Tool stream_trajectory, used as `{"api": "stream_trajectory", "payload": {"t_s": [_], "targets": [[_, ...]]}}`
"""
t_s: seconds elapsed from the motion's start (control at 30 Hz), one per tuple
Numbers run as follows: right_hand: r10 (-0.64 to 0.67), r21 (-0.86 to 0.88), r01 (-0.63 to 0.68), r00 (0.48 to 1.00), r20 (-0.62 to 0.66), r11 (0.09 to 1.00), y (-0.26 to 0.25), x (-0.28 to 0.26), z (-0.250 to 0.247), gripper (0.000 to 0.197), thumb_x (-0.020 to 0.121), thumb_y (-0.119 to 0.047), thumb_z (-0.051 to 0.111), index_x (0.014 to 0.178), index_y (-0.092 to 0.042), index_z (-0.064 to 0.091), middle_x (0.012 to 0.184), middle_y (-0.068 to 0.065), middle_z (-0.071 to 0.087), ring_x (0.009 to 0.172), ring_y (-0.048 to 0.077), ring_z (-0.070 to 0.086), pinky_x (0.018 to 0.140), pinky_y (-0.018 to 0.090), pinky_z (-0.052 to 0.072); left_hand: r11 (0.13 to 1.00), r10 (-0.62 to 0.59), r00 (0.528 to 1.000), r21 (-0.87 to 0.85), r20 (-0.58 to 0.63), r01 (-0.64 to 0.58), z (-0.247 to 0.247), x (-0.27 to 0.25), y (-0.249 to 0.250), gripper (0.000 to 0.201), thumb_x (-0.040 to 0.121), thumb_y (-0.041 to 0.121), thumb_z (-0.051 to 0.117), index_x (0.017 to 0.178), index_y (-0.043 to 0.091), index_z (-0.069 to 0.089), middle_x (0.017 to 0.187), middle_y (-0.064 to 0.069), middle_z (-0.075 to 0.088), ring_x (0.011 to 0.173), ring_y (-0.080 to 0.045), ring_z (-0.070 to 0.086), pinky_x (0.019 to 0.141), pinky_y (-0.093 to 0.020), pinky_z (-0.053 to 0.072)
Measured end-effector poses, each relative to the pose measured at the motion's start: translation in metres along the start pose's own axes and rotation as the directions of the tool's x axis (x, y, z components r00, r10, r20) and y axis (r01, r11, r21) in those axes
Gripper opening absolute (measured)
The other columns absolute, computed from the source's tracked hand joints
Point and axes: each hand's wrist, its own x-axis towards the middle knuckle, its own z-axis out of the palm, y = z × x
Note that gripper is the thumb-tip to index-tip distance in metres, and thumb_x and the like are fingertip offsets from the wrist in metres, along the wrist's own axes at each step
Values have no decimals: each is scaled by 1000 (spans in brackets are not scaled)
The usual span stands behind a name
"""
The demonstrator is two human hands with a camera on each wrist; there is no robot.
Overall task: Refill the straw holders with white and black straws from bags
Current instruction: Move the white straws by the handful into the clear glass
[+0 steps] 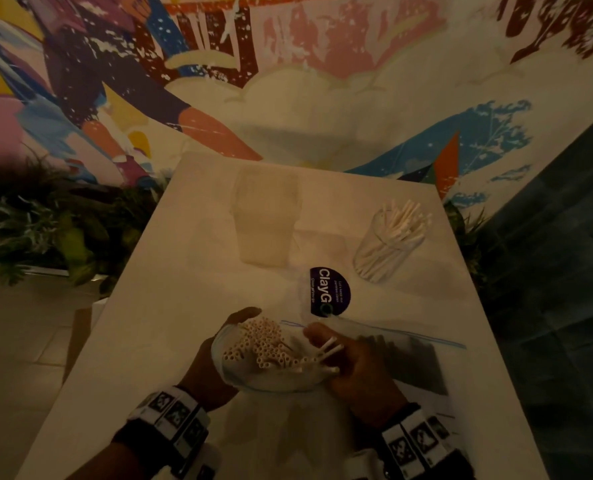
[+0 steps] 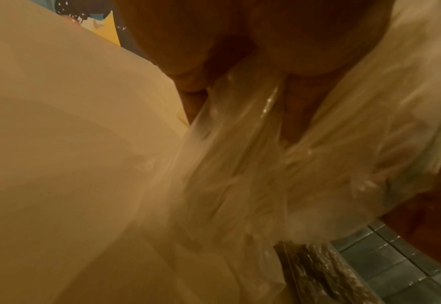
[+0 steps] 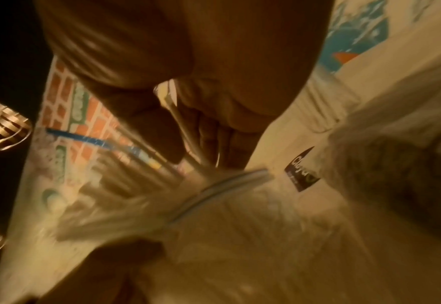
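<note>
Near the front of the white table (image 1: 170, 306) my left hand (image 1: 208, 365) grips a clear zip bag of white straws (image 1: 267, 351), mouth turned up. My right hand (image 1: 357, 372) reaches into that mouth and pinches a few white straws (image 1: 331, 348) between thumb and fingers; the right wrist view shows those straws (image 3: 178, 123) rising from the bag (image 3: 126, 185). A clear holder with white straws (image 1: 388, 240) stands at the back right. A second clear holder (image 1: 265, 216), with nothing in it, stands at the back middle. A zip bag of black straws (image 1: 406, 362) lies flat to the right of my hands.
A round dark ClayGo sticker (image 1: 329, 291) lies on the table between the holders and my hands. A painted mural wall rises behind the table, with green plants (image 1: 46, 220) at its left. Dark floor tiles (image 1: 565, 271) show beyond the table's right edge.
</note>
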Motion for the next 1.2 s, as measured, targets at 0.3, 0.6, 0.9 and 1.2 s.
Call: {"api": "stream_trajectory", "payload": {"t_s": [0.3, 0.6, 0.9, 1.2], "targets": [[-150, -159, 125, 976, -156, 979, -11, 15, 42, 39, 79, -73, 50, 116, -67, 42, 119, -45, 47, 117, -17, 45, 102, 19, 42, 990, -80, 996, 123, 35, 75, 3, -10, 42, 73, -2, 78, 68, 67, 81, 43, 88, 18, 49, 79, 29, 51, 70, 2, 37], [-157, 128, 200, 945, -287, 971, -10, 12, 36, 31, 84, 1, 66, 113, -8, 65, 92, -24, 72, 92, -5, 66, 81, 16, 53, 1000, -4, 993, 13, -122, 5, 8, 3, 27, 44, 22, 91, 59, 62, 76, 50, 77, 21, 63, 76, 24, 54, 72, 5, 41], [-263, -266, 162, 875, -407, 950, -12, 19, 15, 25, 75, -27, 72, 68, -37, 50, 77, -23, 62, 66, 0, 58, 54, 11, 42, 996, -81, 984, -58, -161, 72, 7, 3, 13, 47, 15, 73, 74, 59, 64, 60, 81, 13, 59, 77, 3, 54, 89, -28, 42], [-10, 60, 35, 928, -371, 998, -7, 30, 19, 38, 74, 15, 64, 85, -16, 45, 73, -1, 57, 62, 1, 57, 59, 15, 48, 961, -218, 951, 122, -221, 248, -10, -3, -30, 76, 59, -1, 81, 126, 1, 45, 122, -15, 56, 118, -35, 52, 96, -32, 43]]}}
